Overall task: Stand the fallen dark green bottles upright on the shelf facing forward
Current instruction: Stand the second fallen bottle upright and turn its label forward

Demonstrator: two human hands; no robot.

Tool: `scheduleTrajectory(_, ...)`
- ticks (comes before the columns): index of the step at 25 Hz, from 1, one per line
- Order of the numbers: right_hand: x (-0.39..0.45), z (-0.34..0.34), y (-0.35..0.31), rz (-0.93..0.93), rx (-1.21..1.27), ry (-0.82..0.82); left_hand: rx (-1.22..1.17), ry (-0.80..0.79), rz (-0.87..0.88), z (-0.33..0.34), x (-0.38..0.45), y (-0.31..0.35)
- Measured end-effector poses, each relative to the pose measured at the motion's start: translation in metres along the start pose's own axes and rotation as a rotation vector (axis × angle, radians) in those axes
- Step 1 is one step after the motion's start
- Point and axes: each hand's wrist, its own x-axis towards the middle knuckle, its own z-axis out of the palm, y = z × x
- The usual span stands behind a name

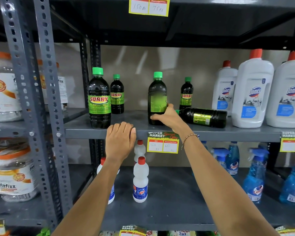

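Dark green plastic is what our right hand [167, 117] has got, fingers wrapped round the lower body of an upright Sunny bottle [157, 99] near the front of the grey metal shelf [126, 132]. Its label is blurry and looks like the back panel, so we reckon it's mid-twist to face forward. Our left hand [120, 140] holds nothing, it's just curled over the shelf's front lip for support.

Right beside the held one, to its right, a fallen Sunny bottle [203, 117] lies on its side, green cap end just behind our knuckles, base close to the white Domex bottles [252, 92]. That one's clearly still to do. Three more Sunny bottles stand fine: a big one [99, 99] at front left and two at the back.

What could go wrong: our wrist sits pretty much against the fallen bottle's neck, so a sloppy twist could nudge it rolling. The held bottle is also close to the edge, so letting go off-balance could tip it off.
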Motion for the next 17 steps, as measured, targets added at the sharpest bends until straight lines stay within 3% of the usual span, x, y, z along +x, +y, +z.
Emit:
scheduleTrajectory(6, -0.0022, -0.0006, 0.0011, -0.035, -0.045, 0.053, -0.004, 0.0, 0.006, -0.0011, -0.0006, 0.0001)
scheduleTrajectory(17, 0.0017, -0.0012, 0.0022, 0.034, -0.017, -0.067, 0.001, -0.008, 0.006, -0.0041, -0.0003, 0.0018)
